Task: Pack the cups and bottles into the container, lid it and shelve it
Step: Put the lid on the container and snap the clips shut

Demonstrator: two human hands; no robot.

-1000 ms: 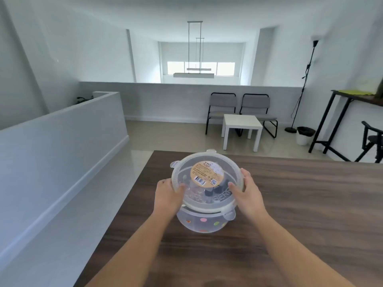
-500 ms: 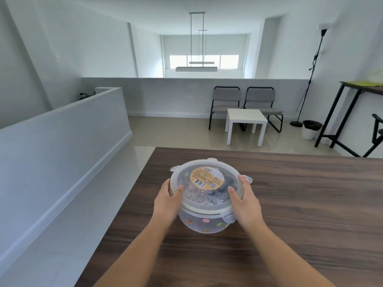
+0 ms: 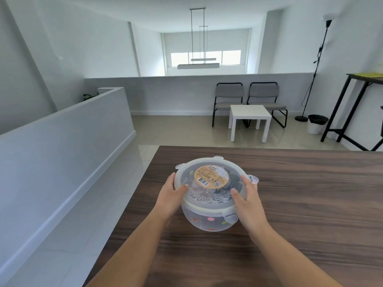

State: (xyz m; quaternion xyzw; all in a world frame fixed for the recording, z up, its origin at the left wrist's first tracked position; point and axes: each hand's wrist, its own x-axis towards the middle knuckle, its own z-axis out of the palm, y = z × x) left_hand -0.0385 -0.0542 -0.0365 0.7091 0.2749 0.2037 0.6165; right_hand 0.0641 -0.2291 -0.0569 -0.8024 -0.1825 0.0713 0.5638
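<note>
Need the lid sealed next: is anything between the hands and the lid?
Nothing visible. The left hand and right hand grip the lid at its sides, thumbs on top; the lid sits on the container.

Worktop [image 3: 310,204] open right of and beyond the container [image 3: 207,222]; room to pass there. Container's flanks are taken: left hand [image 3: 170,195] and right hand [image 3: 248,201] grip its top rim, one each side. Forearms [image 3: 132,251] fence the near approach. Left of the worktop: floor [image 3: 103,235] strip, then half wall [image 3: 62,146].

Clear lidded round container [image 3: 209,221] on table [image 3: 310,204]
</note>
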